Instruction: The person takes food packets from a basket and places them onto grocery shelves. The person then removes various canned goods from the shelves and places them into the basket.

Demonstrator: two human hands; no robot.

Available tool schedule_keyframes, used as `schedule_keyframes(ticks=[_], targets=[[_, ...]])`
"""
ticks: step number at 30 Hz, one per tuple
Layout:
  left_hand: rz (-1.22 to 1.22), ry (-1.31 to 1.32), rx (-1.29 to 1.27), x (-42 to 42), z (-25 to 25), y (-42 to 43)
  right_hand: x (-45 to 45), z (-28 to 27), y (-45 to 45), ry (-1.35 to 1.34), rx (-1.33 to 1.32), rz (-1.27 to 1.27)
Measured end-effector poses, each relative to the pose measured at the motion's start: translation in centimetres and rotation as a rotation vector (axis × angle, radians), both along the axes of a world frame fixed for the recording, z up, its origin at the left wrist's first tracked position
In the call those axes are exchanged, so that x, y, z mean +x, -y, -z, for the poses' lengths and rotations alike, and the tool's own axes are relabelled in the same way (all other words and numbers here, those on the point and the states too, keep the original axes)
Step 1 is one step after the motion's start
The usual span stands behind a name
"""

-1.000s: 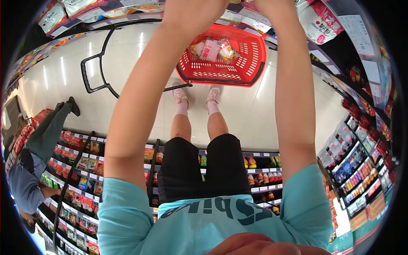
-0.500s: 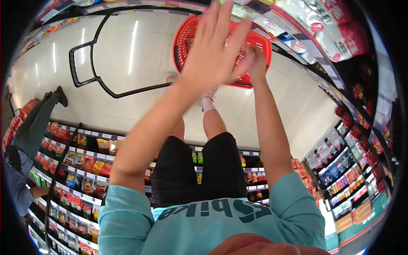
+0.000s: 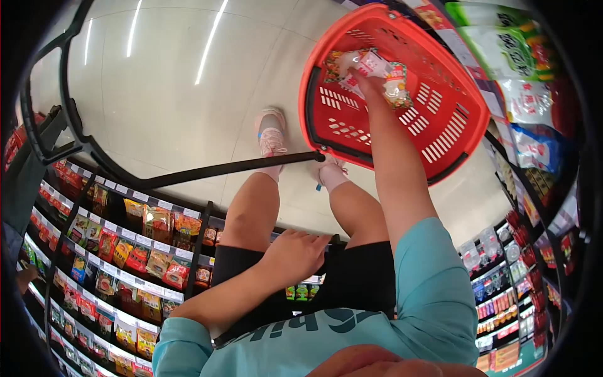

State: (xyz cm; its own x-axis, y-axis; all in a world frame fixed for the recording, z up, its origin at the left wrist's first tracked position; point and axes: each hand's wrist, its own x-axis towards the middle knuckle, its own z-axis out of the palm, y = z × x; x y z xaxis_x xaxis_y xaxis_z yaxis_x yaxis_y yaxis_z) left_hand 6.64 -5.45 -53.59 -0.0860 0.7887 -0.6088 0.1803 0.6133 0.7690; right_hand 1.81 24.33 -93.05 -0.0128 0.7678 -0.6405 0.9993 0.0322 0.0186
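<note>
My right hand [image 3: 369,87] reaches down into a red plastic shopping basket [image 3: 339,135]. Its thumb lies over a white and pink packet [image 3: 372,65] with red print, and the other fingers are mostly hidden; the hand seems closed on it. Beside it in the basket is another shiny packet [image 3: 397,85] with coloured edges. My left hand [image 3: 295,254] rests loosely above my thighs, holding nothing, fingers stretched out. The basket's long black pull handle [image 3: 232,169] extends out to the left.
Shelves of bagged goods [image 3: 132,251] run behind me. Large white and green bags [image 3: 502,47] sit on a shelf at the upper right, close to the basket. Bottles [image 3: 487,248] stand on shelves at the right. Another person's dark-clothed leg [image 3: 25,176] shows at the left edge.
My left hand has swung from over the basket back to my thighs. The basket appears larger and further right. My right hand is deeper inside, at the packet.
</note>
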Motion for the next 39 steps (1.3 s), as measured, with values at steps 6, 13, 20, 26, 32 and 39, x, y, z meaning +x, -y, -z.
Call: schedule_keyframes(ticks=[6,13,20,26,32,39], targets=[[-0.137,-0.001,-0.020,1.3,-0.1,1.0,3.1,2.0,-3.9,-0.101,-0.071,-0.166],[-0.456,0.090,0.029,1.0,-4.9,1.3,6.2,-24.7,-1.7,-0.841,-0.558,0.300],[-0.086,-1.017,0.395,-7.3,-32.1,-4.0,6.6,-62.7,2.6,-0.312,-1.181,-0.613],[-0.139,-0.253,0.063,-4.6,-42.8,-4.3,11.6,-78.3,2.8,-0.632,-1.374,-0.219],[-0.367,0.069,0.251,-3.4,-45.7,-3.5,16.6,-84.2,5.2,-1.310,-1.089,-0.089],[-0.421,0.487,0.126,-0.6,-49.4,-6.1,18.1,-87.7,5.2,-1.240,-0.795,0.118]])
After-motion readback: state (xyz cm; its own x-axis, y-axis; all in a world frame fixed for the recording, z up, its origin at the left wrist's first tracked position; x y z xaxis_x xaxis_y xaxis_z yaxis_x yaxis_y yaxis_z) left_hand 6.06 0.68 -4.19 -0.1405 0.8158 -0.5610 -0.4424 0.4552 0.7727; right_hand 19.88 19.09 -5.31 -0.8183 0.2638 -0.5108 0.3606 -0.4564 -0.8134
